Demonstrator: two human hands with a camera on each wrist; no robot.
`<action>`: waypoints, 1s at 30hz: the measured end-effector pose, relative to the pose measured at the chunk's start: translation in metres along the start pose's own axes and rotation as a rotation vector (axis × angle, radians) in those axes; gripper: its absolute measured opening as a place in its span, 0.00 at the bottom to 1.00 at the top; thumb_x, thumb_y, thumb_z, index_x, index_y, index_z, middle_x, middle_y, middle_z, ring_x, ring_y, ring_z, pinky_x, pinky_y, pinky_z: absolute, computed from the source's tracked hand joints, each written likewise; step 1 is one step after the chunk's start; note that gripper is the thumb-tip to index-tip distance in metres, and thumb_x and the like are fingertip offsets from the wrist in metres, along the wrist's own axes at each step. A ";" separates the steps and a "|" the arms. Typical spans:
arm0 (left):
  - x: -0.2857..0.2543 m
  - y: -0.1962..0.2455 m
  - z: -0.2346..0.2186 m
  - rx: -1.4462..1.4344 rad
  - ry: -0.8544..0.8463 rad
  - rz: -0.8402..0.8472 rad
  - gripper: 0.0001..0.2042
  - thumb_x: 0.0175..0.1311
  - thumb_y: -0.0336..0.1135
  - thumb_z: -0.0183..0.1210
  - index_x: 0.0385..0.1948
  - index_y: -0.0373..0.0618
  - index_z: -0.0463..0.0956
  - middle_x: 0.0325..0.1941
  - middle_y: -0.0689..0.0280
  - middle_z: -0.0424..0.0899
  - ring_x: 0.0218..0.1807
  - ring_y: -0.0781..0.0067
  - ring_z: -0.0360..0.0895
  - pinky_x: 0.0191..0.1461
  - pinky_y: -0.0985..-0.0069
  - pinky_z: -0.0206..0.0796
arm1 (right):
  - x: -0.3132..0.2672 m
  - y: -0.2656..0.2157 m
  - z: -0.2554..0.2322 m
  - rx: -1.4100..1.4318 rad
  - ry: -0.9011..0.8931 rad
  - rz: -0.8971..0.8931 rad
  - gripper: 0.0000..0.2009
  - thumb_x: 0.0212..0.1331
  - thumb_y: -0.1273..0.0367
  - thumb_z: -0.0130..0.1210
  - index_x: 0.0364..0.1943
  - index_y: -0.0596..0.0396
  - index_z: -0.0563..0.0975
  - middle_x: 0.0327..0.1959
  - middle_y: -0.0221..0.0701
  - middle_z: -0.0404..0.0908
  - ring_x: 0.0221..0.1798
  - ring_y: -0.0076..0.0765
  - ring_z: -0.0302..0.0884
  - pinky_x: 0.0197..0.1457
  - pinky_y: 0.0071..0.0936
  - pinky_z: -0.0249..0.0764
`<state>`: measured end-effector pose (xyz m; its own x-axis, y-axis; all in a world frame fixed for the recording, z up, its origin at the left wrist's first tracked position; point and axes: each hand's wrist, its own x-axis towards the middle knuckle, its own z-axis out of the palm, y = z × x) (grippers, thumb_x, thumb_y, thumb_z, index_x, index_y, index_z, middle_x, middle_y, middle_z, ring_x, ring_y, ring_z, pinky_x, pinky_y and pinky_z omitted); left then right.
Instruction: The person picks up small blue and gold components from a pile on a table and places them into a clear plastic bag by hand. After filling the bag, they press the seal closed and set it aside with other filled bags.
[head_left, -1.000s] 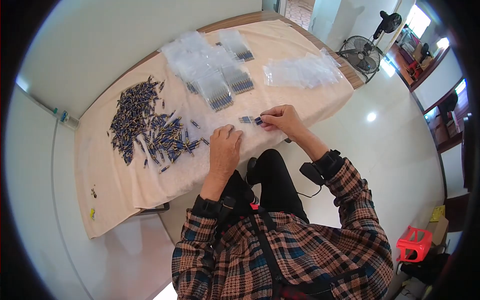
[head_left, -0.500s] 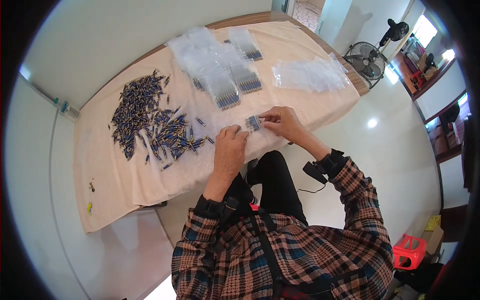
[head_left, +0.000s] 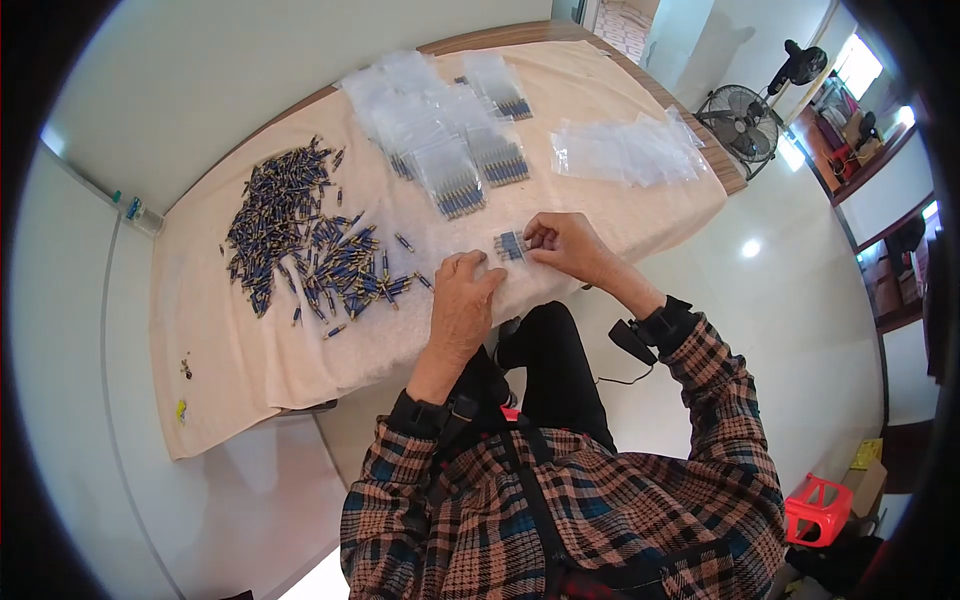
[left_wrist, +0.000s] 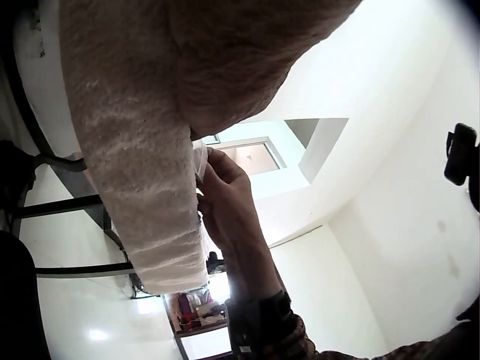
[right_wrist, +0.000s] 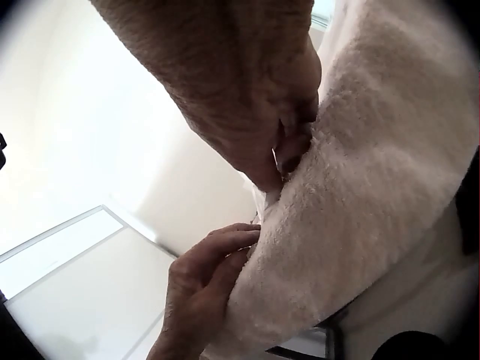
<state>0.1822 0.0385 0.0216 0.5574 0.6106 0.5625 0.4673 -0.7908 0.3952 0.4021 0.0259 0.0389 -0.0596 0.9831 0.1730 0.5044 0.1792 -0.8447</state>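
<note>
Several slim blue pieces with gold-coloured ends point(head_left: 511, 246) lie side by side on the pale cloth between the two hands, under what looks like clear plastic. My right hand point(head_left: 570, 245) has thumb and fingertips pinched at the row's right end. In the left wrist view, a sliver of clear plastic point(left_wrist: 199, 159) shows at these right fingertips. My left hand point(head_left: 463, 305) rests on the cloth, its thumb and index fingertips just left of the row. The right wrist view has the left hand point(right_wrist: 206, 281) low against the cloth; I cannot tell whether it pinches the plastic.
A large heap of loose blue-and-gold pieces point(head_left: 283, 205) covers the cloth's left side. Filled clear bags point(head_left: 455, 185) overlap at the back, and flat clear bags point(head_left: 630, 152) lie at right. The cloth-covered table's front edge point(head_left: 400, 350) runs beside the left forearm.
The dark blue pieces seen in the right fingers a second ago now lie with the others in a wider row. The right hand has drawn slightly right; the left stays close by.
</note>
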 end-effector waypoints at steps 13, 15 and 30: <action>-0.003 -0.005 0.004 -0.015 0.032 0.025 0.11 0.49 0.24 0.55 0.36 0.45 0.80 0.45 0.57 0.76 0.51 0.54 0.71 0.55 0.63 0.62 | 0.003 -0.009 0.009 -0.139 0.084 0.005 0.06 0.46 0.73 0.61 0.27 0.63 0.78 0.21 0.38 0.80 0.25 0.29 0.77 0.31 0.25 0.74; -0.007 -0.007 0.002 -0.067 0.048 0.047 0.11 0.49 0.24 0.56 0.36 0.43 0.79 0.44 0.58 0.76 0.51 0.55 0.71 0.55 0.63 0.63 | 0.001 -0.006 0.006 -0.156 0.063 -0.020 0.06 0.47 0.74 0.61 0.29 0.62 0.79 0.23 0.38 0.81 0.25 0.29 0.78 0.32 0.24 0.74; -0.041 -0.052 -0.089 0.262 0.151 -0.218 0.12 0.48 0.26 0.61 0.37 0.45 0.77 0.39 0.63 0.76 0.47 0.58 0.69 0.49 0.63 0.60 | 0.001 -0.072 0.031 -0.142 0.156 -0.169 0.06 0.52 0.73 0.61 0.32 0.62 0.80 0.28 0.35 0.82 0.27 0.26 0.77 0.33 0.22 0.72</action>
<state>0.0744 0.0506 0.0430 0.3271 0.7350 0.5939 0.7345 -0.5932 0.3296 0.3393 0.0146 0.0847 -0.0250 0.9203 0.3904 0.6151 0.3220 -0.7197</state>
